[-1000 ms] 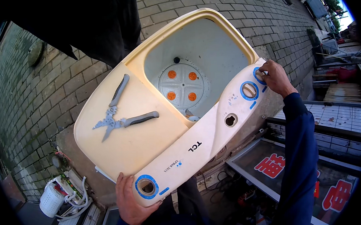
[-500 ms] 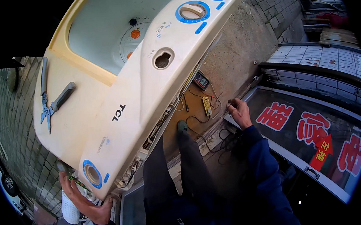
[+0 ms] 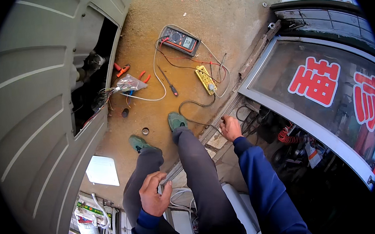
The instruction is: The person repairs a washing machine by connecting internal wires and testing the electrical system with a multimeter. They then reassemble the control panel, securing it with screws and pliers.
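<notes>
My left hand (image 3: 154, 194) is in front of my left thigh, thumb and fingers apart, holding nothing. My right hand (image 3: 230, 128) hovers by the door threshold with its fingers curled in. Whatever it may hold is hidden. To the left stands the washing machine (image 3: 43, 101), its ribbed panel side toward me with a dark opening. Out of that opening comes a wire bundle (image 3: 106, 93) with a clear plastic bag (image 3: 131, 83) over its end. On the ground lie a multimeter (image 3: 179, 39), a yellow power strip (image 3: 205, 79), a screwdriver (image 3: 169, 82) and red-handled pliers (image 3: 144, 76).
A tape roll (image 3: 145, 131) and a dark short cylinder (image 3: 125, 113) lie near my feet. A white panel (image 3: 102, 170) rests beside the machine. At right a framed glass door (image 3: 275, 71) stands above tangled cables (image 3: 250, 117). A black cord (image 3: 187, 112) crosses the ground.
The view has swung from the machine's top to its opened side and the ground. My left hand has come off the machine's corner to my thigh. The right hand remains near the threshold.
</notes>
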### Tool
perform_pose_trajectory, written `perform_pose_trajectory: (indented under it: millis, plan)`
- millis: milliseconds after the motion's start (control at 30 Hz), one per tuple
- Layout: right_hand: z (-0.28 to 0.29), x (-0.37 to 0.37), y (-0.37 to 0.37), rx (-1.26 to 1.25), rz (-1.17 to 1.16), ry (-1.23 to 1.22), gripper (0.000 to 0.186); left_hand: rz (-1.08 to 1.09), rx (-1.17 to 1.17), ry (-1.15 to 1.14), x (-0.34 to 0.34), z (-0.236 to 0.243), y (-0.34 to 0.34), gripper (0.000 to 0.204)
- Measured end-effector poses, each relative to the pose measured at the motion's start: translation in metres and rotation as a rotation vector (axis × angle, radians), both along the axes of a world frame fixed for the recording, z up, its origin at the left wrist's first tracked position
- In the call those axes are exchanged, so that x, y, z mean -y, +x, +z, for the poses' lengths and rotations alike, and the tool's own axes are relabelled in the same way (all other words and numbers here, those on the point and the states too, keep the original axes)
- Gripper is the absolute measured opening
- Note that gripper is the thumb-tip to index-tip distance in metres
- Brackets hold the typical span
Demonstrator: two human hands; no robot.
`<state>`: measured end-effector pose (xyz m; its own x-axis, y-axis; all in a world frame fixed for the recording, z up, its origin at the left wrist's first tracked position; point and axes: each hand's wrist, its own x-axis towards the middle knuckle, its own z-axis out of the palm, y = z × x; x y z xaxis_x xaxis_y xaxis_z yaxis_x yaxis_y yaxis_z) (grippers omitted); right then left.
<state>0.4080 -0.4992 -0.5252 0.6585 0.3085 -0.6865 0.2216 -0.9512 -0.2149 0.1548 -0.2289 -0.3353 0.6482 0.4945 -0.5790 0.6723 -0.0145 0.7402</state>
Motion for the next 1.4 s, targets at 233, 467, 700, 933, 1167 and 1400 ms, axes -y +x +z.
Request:
perform_pose_trajectory:
  millis: [233,467,700,933,1167,1400]
  plan:
    - [-0.179,0.002,0.067,0.323,0.321,0.068,0.052,-0.264,-0.058,-0.002,0.051,-0.225,0.026,0.023]
    - [-0.247,0.014,0.080,0.299,0.314,0.159,0.054,-0.286,0.041,0.119,0.071,-0.331,0.067,0.024]
    - [-0.236,-0.023,0.055,0.273,0.303,0.278,0.043,-0.449,0.241,0.271,0.066,-0.377,0.134,0.038]
    - [-0.239,-0.042,0.061,0.224,0.430,0.321,0.049,-0.761,0.267,0.608,0.081,-0.445,0.169,0.054]
    - [-0.244,-0.045,0.055,0.266,0.466,0.200,0.037,-0.735,0.244,0.818,0.116,-0.506,0.184,0.051]
    - [-0.240,-0.048,0.063,0.247,0.536,0.082,0.030,-0.762,0.127,0.822,0.130,-0.491,0.199,0.051]
